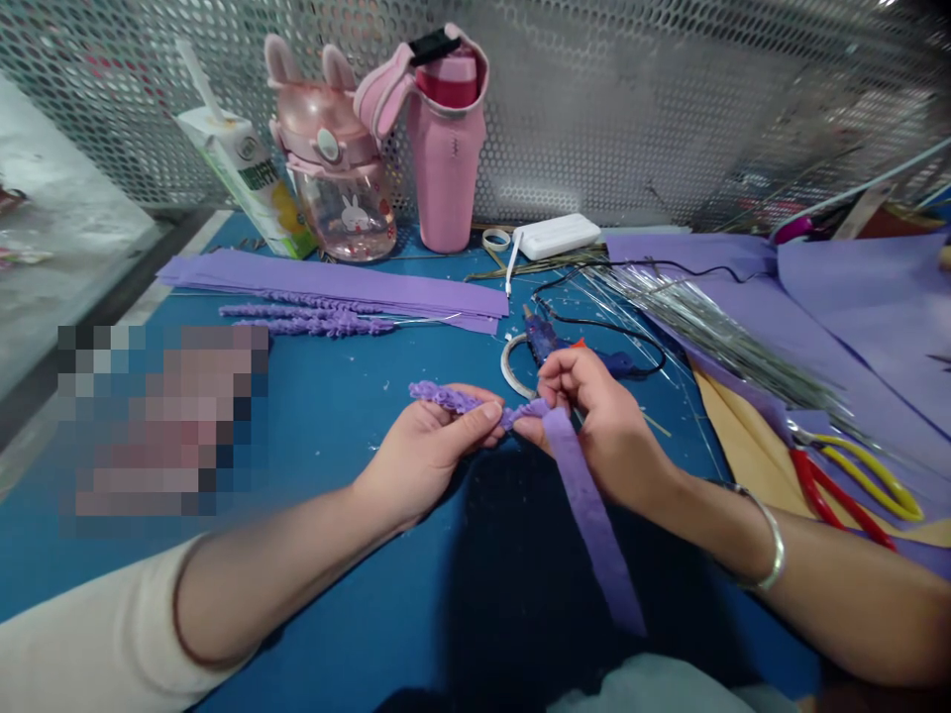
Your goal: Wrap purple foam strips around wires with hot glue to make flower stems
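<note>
Over the middle of the blue bench [319, 426], the left hand [427, 446] pinches a knobbly, ruffled purple spike [450, 398] between thumb and fingers, while the right hand [605, 426] has its fingers pinched where a flat, matte purple strip [590, 520] joins it and trails toward the near edge. Smooth stacked strips [334, 285] and curly spikes [319, 321] lie toward the far left corner. Along the back edge, a clear, rabbit-eared bottle [349, 213] bears a printed white rabbit; the slanted drink carton's [249, 183] dark lettering is unreadable.
</note>
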`<state>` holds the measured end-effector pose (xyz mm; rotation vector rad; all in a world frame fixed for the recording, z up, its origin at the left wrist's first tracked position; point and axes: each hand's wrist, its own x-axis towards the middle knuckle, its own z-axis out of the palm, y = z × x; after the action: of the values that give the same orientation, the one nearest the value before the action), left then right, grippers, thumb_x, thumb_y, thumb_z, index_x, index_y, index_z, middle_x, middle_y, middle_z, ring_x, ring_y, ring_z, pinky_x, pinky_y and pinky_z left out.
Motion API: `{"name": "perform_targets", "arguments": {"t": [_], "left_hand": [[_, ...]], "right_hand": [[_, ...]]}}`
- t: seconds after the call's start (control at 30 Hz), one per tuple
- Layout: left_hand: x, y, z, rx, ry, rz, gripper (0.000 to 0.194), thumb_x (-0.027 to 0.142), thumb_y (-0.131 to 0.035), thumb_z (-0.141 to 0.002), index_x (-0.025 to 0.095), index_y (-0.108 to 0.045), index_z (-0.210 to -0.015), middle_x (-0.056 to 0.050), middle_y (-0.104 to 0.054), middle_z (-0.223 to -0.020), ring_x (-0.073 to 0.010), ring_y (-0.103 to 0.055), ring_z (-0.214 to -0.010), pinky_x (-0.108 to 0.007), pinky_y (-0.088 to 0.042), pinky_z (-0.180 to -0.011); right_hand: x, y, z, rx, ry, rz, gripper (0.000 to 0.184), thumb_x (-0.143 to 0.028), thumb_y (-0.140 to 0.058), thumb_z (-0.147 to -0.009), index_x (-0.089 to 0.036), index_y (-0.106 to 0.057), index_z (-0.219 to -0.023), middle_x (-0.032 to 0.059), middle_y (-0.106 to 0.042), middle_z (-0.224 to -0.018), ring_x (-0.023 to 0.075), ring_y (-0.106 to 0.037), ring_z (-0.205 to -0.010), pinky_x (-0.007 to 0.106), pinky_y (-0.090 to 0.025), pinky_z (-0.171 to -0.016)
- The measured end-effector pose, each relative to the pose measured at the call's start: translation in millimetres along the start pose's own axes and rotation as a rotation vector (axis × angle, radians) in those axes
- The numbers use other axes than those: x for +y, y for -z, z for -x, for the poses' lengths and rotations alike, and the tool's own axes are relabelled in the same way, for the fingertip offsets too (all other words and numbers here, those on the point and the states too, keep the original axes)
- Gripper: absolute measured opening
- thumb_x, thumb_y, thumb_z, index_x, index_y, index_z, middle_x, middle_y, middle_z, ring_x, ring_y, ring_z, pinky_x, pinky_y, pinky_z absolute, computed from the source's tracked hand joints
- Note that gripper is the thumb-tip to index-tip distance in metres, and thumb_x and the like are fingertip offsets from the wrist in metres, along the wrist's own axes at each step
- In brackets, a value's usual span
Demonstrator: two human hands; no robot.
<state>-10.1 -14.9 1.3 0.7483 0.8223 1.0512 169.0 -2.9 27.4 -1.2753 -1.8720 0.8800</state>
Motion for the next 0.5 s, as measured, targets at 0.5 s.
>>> {"name": "perform_targets", "arguments": {"t": [0.5], "left_hand": [[3.7, 4.1, 3.1, -0.173, 0.025, -0.012, 0.051, 0.014, -0.074, -0.073, 0.027, -0.056, -0.119, -0.003, -0.063, -0.109, -0.0132, -0.064, -0.086, -0.024, -0.052, -0.073]], "right_hand": [[-20.1, 53.8, -8.6, -0.354, 0.262, 0.428, 0.055, -0.016, -0.055, -0.084, -0.025, -0.036, -0.135, -0.004, -0.064, -0.074, 0.0112, -0.056, -0.06, 0.022, -0.042, -0.057]]}}
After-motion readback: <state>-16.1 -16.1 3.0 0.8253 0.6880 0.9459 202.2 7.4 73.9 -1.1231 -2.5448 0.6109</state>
